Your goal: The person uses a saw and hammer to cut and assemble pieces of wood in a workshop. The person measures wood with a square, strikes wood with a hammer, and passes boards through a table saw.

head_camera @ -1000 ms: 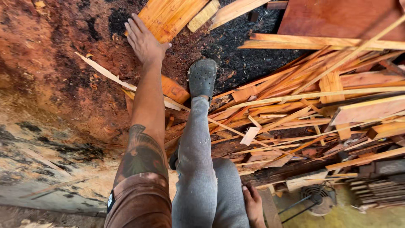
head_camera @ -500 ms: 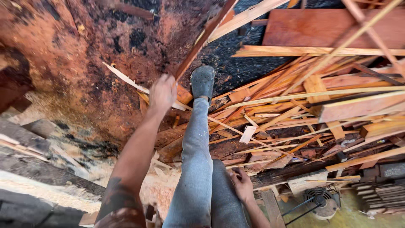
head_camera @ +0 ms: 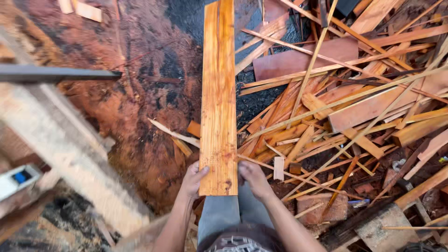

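Hands now grip plank, previously empty.

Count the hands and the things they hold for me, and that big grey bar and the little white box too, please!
Bare hands gripping the plank: 2, the left hand and the right hand
Long orange wooden plank held up by its near end: 1
Dark grey metal bar at the left: 1
White box with a blue patch at the left edge: 1
Total: 5
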